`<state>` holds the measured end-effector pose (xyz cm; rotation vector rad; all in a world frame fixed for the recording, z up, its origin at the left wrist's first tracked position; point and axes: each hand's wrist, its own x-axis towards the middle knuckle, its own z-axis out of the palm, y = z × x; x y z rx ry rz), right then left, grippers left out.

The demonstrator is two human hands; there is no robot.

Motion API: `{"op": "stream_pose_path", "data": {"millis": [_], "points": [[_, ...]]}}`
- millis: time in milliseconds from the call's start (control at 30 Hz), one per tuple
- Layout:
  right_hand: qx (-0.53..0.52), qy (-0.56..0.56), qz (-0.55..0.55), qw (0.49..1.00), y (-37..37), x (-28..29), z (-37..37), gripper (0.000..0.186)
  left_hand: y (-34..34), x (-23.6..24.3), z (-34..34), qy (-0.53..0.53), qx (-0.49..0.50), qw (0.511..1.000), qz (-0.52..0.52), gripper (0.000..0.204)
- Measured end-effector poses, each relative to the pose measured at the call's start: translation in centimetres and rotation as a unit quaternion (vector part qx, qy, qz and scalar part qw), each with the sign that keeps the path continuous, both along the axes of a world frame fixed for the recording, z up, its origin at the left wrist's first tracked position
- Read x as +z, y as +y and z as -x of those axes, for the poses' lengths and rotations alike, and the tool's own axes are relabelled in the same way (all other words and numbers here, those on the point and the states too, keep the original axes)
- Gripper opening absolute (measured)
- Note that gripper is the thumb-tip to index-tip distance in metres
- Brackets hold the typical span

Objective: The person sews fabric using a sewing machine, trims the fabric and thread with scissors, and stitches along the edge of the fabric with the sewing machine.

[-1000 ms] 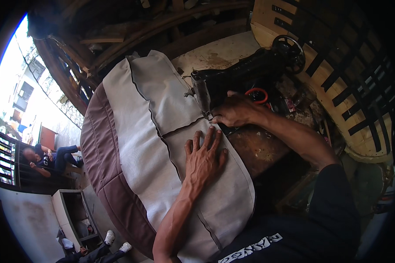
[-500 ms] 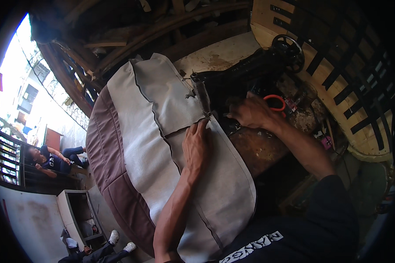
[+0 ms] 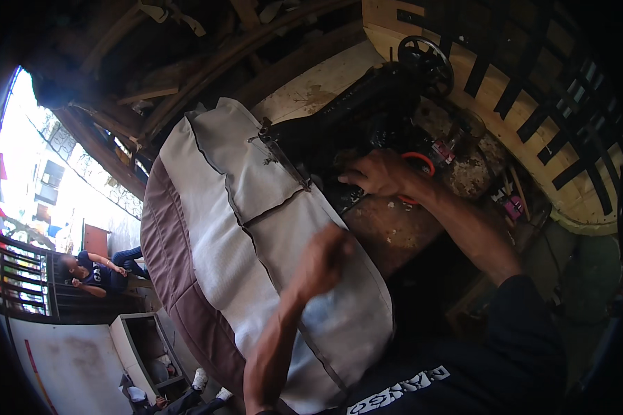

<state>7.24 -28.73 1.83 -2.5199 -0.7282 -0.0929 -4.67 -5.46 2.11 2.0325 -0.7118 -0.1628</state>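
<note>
A large fabric cover [image 3: 214, 194], pale grey with dark seams and a brown-mauve pleated border, lies under the needle end of a black sewing machine [image 3: 339, 107]. My left hand [image 3: 325, 259] is over the cover's near part, right of the long seam. Motion smears its fingers, and whether it touches the cloth I cannot tell. Beside the machine's bed, right of the cover's edge, my right hand [image 3: 381, 171] has its fingers curled. Their tips fade into shadow, so what they hold, if anything, is hidden. Orange-handled scissors [image 3: 422, 160] are right by that hand, partly covered by it.
The machine's handwheel [image 3: 426, 66] rises at the back. A wooden frame with black webbing [image 3: 526, 117] stands to the right. Worn wood [image 3: 387, 232] shows on the tabletop. One person [image 3: 100, 273] sits at far left; another's legs [image 3: 201, 394] show lower left.
My left hand has come away from the seam by the needle, toward me and slightly right. My right hand stays beside the machine, its fingers slightly shifted. The whole view has turned somewhat.
</note>
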Motion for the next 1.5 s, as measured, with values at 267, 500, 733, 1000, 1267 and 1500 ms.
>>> {"op": "stream_pose_path", "data": {"millis": [267, 500, 733, 1000, 1267, 1500], "points": [[0.161, 0.028, 0.083, 0.983, 1.0, 3.9, 5.4, 0.033, -3.8, 2.2, 11.6, -0.090, 0.093, 0.956, -0.263, 0.068], [0.179, 0.005, 0.142, 0.974, 1.5, 2.8, 6.3, 0.034, -3.4, -1.0, 11.9, -0.077, 0.135, 0.940, -0.303, 0.075], [0.184, 0.010, 0.151, 0.971, 1.7, 3.0, 6.3, 0.036, -3.5, -1.3, 12.0, -0.080, 0.137, 0.939, -0.306, 0.074], [0.191, 0.032, 0.125, 0.973, 1.9, 2.9, 5.7, 0.039, -3.4, -1.5, 11.9, -0.092, 0.131, 0.935, -0.316, 0.075], [0.214, 0.038, 0.034, 0.975, 1.9, 2.4, 5.8, 0.043, -3.2, -1.4, 11.9, -0.096, 0.124, 0.936, -0.314, 0.073], [0.166, -0.017, 0.013, 0.986, 4.5, 2.3, 6.1, 0.041, -3.4, -0.5, 11.5, -0.102, 0.110, 0.935, -0.321, 0.075]]}}
